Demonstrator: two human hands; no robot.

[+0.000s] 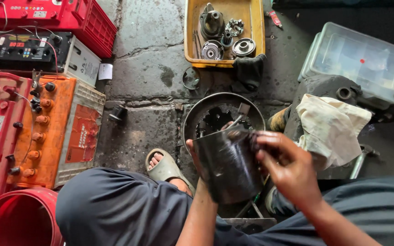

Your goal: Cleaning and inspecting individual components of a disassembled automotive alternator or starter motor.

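My left hand (pixel 196 160) grips a black, greasy metal cylinder (pixel 228 166) from its left side, holding it over my lap. At the cylinder's upper right rim, my right hand (pixel 284 166) pinches a dark rag or brush (pixel 253 139) against the metal. Just beyond the cylinder sits a round black pan (pixel 192 119) with dark liquid, metal parts and a brush handle (pixel 241 113) in it. I am squatting, with a sandalled foot (pixel 163 165) on the concrete floor.
A yellow tray (pixel 257 27) of metal motor parts lies farther ahead, a black cloth (pixel 248 73) draped on its corner. Orange and red batteries (pixel 55 132) stand at left, a red bucket (pixel 19 218) at bottom left. At right are a clear plastic box (pixel 365 59) and a dirty white rag (pixel 331 127).
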